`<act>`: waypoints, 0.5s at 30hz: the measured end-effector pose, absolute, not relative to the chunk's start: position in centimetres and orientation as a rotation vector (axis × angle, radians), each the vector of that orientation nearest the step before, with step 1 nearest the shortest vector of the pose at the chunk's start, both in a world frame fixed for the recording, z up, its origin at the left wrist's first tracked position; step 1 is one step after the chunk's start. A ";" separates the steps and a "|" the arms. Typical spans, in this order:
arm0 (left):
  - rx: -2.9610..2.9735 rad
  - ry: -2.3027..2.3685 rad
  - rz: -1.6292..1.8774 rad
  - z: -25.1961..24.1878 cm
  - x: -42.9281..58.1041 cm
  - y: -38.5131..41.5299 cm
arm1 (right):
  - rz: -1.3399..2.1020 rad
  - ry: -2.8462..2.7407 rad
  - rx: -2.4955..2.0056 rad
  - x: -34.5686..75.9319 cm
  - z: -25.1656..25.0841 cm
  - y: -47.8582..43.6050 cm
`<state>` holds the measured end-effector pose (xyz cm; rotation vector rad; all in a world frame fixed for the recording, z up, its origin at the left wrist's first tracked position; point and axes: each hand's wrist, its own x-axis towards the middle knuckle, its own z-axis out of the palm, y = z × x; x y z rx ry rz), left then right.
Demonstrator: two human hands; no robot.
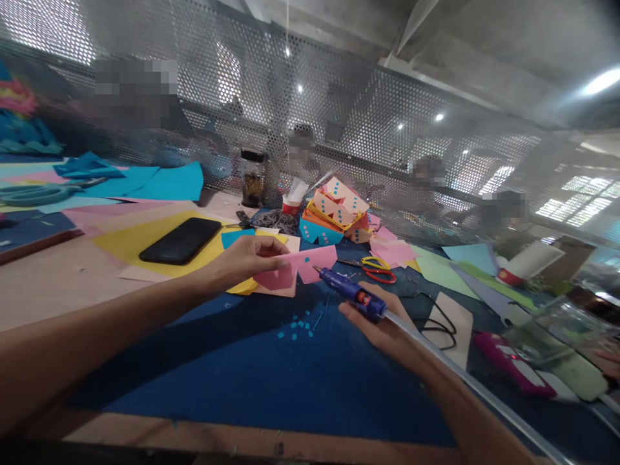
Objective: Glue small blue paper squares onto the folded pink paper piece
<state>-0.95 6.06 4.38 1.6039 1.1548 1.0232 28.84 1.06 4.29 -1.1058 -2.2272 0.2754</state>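
Note:
My left hand pinches a cut piece of pink paper by its left end, raised over the table. One small blue square shows on the paper. My right hand is wrapped around a blue glue gun, with a long clear glue stick trailing from its back end. The gun's nozzle points left, at or very near the pink paper; contact is hard to tell. Several tiny blue paper squares and a thin blue strip lie below on the dark blue table surface.
Scissors with yellow and red handles lie past the gun. Behind stands a stack of decorated paper pieces. A black phone rests on yellow paper at left. A dark jar, black cable and pink device are around.

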 end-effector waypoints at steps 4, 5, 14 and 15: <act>1.588 1.202 1.029 4.7 -0.9 5.9 | 0.718 -2.025 -1.294 29.4 3.8 1.1; 1.579 1.214 1.032 4.8 -0.8 5.8 | 0.829 -1.976 -1.314 29.5 3.8 1.2; 1.506 1.224 1.113 5.3 -0.8 5.5 | 1.242 -2.155 -1.319 30.5 5.5 1.7; 1.510 1.217 1.114 5.2 -0.8 5.6 | 1.236 -2.204 -1.341 30.6 5.6 1.7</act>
